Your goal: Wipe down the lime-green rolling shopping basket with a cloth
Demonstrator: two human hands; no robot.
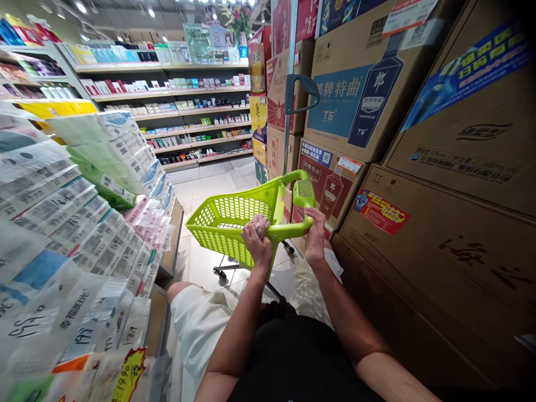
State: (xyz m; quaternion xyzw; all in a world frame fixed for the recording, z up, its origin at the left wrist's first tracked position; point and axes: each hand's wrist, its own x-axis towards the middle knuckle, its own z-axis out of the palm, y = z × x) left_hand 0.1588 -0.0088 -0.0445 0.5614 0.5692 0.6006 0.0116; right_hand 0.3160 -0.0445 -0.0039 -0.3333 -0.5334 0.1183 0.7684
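Note:
A lime-green shopping cart [226,240] with a basket of perforated sides stands in front of me in the aisle. No goods show inside its basket. My left hand [256,245] is closed on a crumpled pinkish cloth [261,223], at the basket's near rim beside the handle. My right hand [316,237] grips the right end of the green handle [288,229], its fingers curled over the corner below a grey-green panel [303,192]. The fingers' undersides are hidden.
Stacked cartons [335,106] rise close on the right, with a pole [288,134] and dark bracket before them. Plastic-wrapped paper packs [84,206] are piled on the left. Shelves of boxed goods [180,111] stand ahead, beyond a pale tiled floor [201,190].

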